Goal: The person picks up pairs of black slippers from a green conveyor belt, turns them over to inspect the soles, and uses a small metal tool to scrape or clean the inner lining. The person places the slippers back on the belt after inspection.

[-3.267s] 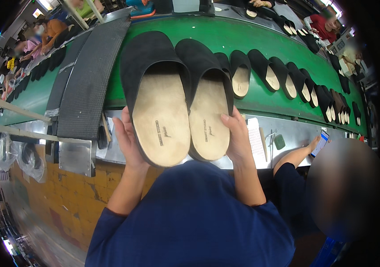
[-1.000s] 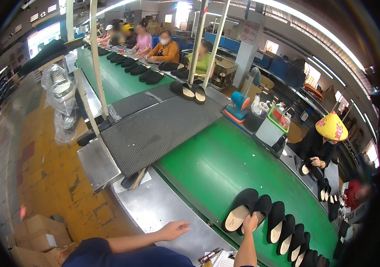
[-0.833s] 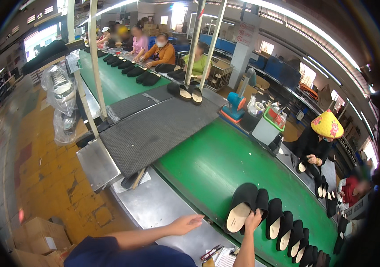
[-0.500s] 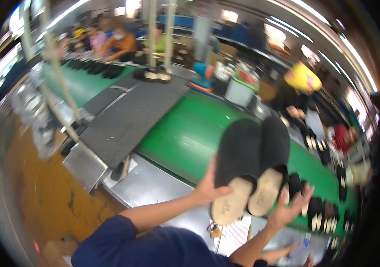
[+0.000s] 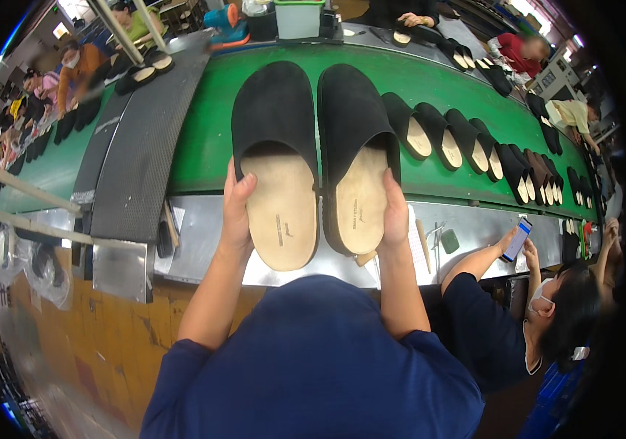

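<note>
A pair of black clogs with tan insoles is held up side by side before me, toes pointing away. My left hand (image 5: pixel 238 208) grips the left clog (image 5: pixel 273 102) by its outer side, the thumb lying over the insole edge. Around the outer side of the right clog (image 5: pixel 353 102) my right hand (image 5: pixel 395 212) is closed, its thumb against the insole. A narrow gap separates the two clogs. Most of my fingers are hidden beneath the soles.
Several dark clogs (image 5: pixel 448 139) stand in a row on the green conveyor belt (image 5: pixel 210 146). A metal ledge (image 5: pixel 203 238) runs along the near side. Right of me, a co-worker (image 5: pixel 496 322) holds a phone (image 5: pixel 518 240). A ridged black mat (image 5: pixel 141 146) lies left.
My view has swung right and down. The clogs, earlier tilted together, are now level and slightly apart. My right hand, spread beside them before, has taken hold of the right clog.
</note>
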A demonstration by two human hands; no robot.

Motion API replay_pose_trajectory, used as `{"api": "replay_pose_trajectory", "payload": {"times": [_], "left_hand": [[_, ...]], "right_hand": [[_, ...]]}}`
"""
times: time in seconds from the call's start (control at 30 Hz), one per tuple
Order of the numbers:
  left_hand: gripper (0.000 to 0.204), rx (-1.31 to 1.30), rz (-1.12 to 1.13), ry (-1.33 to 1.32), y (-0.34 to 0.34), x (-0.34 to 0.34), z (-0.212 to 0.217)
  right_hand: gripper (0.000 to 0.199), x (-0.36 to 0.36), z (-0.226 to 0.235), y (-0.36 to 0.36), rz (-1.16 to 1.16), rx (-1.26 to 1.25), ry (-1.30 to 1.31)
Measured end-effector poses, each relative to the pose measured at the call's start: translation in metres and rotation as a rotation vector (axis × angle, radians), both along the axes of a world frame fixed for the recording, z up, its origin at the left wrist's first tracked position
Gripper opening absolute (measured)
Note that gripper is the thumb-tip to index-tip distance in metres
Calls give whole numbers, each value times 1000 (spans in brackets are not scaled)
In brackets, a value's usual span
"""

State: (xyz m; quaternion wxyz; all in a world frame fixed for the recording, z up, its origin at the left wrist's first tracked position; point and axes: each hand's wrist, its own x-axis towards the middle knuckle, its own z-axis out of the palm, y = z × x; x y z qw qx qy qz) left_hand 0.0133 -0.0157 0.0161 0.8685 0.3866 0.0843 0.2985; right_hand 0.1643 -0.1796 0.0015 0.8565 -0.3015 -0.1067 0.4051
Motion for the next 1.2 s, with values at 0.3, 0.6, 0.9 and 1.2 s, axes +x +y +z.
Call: {"api": "replay_pose_trajectory", "payload": {"times": [0.3, 0.6, 0.9, 1.2], "left_hand": [[56, -59, 20, -11, 6, -8, 3], [64, -105, 78, -94, 5, -10, 20], [57, -179, 39, 132, 10, -8, -13], [50, -61, 155, 129, 21, -9, -15]], "right_hand": [[43, -13, 13, 7, 28, 10, -92], [56, -10, 23, 6, -20, 54, -189], [48, 8, 10, 13, -89, -195, -386], [50, 10, -8, 16, -40, -171, -280]]}}
